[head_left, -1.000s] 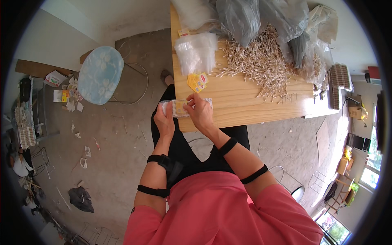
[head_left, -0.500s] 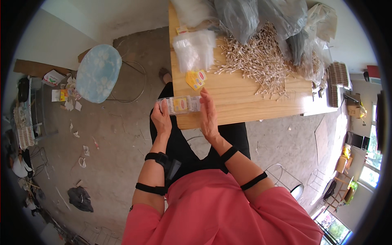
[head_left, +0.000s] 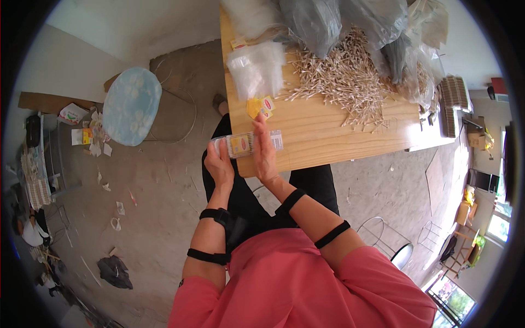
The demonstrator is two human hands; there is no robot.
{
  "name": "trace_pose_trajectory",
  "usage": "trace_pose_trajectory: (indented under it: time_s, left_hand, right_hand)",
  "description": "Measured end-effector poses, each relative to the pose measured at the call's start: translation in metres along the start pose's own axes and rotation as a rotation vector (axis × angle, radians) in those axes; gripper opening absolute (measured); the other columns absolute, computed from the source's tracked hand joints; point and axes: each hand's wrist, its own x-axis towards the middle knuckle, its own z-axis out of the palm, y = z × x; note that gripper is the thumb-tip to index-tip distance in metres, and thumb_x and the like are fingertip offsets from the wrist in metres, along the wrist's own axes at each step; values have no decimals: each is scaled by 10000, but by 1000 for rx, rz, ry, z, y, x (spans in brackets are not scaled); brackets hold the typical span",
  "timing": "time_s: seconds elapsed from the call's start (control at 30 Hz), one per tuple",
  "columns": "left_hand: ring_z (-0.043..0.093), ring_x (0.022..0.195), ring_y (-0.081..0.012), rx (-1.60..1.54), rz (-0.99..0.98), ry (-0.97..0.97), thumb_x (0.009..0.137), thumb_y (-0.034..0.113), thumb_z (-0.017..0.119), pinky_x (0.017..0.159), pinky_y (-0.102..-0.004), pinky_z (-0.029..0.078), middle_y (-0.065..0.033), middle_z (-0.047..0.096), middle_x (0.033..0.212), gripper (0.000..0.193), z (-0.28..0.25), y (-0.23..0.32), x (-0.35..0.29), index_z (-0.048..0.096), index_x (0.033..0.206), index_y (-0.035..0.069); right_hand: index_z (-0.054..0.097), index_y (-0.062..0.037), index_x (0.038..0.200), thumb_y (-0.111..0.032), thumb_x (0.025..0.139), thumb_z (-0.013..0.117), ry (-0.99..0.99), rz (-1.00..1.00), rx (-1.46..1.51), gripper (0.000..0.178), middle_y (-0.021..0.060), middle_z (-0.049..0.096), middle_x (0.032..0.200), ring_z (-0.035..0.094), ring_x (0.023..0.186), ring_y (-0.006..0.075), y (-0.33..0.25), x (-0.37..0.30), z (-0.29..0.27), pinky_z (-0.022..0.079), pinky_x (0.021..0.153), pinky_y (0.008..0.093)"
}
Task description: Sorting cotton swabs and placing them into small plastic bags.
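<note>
At the table's near left corner, my left hand (head_left: 220,167) grips one end of a clear plastic packet of cotton swabs (head_left: 239,146) with a yellow card inside. My right hand (head_left: 266,158) is open, its fingers stretched out together across the packet near the other end. Part of the packet lies hidden behind those fingers, and its clear end shows beyond them. Just past my right fingertips are yellow cards (head_left: 257,107) on the wooden table (head_left: 322,136). A stack of clear plastic bags (head_left: 255,71) lies behind the cards.
A large heap of loose cotton swabs (head_left: 350,82) spreads over the table's middle, with grey plastic bags (head_left: 314,24) behind it. To the left stands a stool with a light blue flowered seat (head_left: 131,106). Scraps and a black bag (head_left: 115,271) litter the floor.
My right hand has moved left across the packet, so the packet's far end now sticks out past it. My left hand keeps its hold. The whole view has shifted slightly.
</note>
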Motion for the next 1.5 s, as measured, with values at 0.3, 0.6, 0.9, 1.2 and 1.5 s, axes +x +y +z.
trace_pose_trajectory:
  time_s: [0.3,0.6,0.9,1.2,1.5]
  left_hand:
    - [568,1075,-312,174,149,181,1022,170,552,950,-392,457,-178,585,1191,338,-19,-15,-2,483,1303,-6]
    - [572,1161,-388,99,549,-437,931,25,575,1003,-432,455,-186,590,1239,322,8,83,-58,582,1253,6]
    - [574,1111,-308,383,833,-741,868,84,669,915,-437,495,-110,422,1446,497,154,170,-73,548,1350,100]
    - [599,1070,-320,406,729,-461,853,77,659,867,-431,536,-82,490,1389,409,190,125,-28,583,1255,84]
    - [601,1050,-302,587,762,-410,913,45,570,854,-419,536,-47,557,1331,270,125,114,-30,640,1174,55]
  right_hand:
    - [550,-42,1277,75,887,559,83,-61,-183,407,212,475,1451,494,1330,363,-7,15,-77,440,1066,410]
    - [516,-47,1326,-42,845,685,434,126,-716,511,213,554,1244,616,926,353,25,44,-315,517,825,437]
    - [510,-1,1305,-56,830,641,414,172,-583,496,224,602,1035,570,1040,411,40,71,-290,482,870,473]
    - [585,28,1217,34,890,545,191,43,-259,330,190,645,1015,690,827,307,43,72,-208,552,724,393]
    - [633,-10,1185,2,889,593,77,13,-367,298,159,657,1032,695,858,269,27,34,-265,548,727,383]
